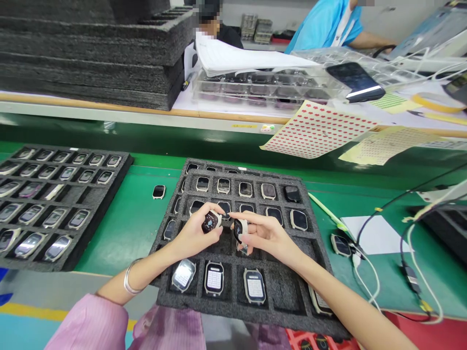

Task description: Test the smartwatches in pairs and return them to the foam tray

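Note:
My left hand (191, 233) pinches a strapless smartwatch (210, 221) whose dark round-looking dial is lit. A second smartwatch (239, 229), pale-framed and tilted on its side, is between the fingers of my right hand (270, 236). The two watches are close but apart, above a black foam tray (272, 315). In its front row lie several watches, among them a white-screened one (213, 279) and another white-screened one (254, 286). Dark-screened watches, such as one at the right (299, 220), fill pockets farther back. My hands partly hide the middle pockets.
Left stands another foam tray (122, 170) of watches; a loose watch (159, 191) lies between the trays. At right, a watch (341, 244) sits beside cables (368, 282) and white paper (379, 233). The shelf above holds stacked foam (91, 63) and a phone (355, 81). Two people are beyond.

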`<state>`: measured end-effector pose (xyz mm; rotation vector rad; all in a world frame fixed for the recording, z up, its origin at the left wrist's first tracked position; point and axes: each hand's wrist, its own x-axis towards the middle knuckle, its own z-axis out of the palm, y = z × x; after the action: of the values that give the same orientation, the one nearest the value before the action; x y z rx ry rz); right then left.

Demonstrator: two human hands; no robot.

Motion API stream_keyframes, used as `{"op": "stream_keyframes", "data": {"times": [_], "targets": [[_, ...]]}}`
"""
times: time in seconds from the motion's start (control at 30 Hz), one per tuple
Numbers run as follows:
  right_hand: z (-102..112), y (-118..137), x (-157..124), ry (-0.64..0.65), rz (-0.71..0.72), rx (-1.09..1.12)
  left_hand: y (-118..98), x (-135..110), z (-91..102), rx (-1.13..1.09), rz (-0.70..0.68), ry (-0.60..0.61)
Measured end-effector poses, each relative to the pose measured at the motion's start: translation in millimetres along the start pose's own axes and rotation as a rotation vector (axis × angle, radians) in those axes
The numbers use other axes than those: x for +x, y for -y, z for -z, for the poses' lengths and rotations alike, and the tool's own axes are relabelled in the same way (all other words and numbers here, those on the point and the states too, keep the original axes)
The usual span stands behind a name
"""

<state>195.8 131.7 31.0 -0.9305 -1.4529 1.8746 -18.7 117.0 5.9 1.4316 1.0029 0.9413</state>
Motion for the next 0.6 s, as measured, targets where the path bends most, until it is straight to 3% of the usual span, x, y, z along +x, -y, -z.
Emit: {"op": "stream_keyframes", "data": {"times": [0.3, 0.6], "targets": [[1.0, -1.3, 1.0, 0.002, 0.008, -0.01, -8.4, 0.6, 0.1, 0.093, -0.013, 0.0], [2.8, -1.9, 1.5, 0.018, -0.01, -0.01, -7.2, 0.1, -0.3, 0.051, -0.038, -0.022]]}}
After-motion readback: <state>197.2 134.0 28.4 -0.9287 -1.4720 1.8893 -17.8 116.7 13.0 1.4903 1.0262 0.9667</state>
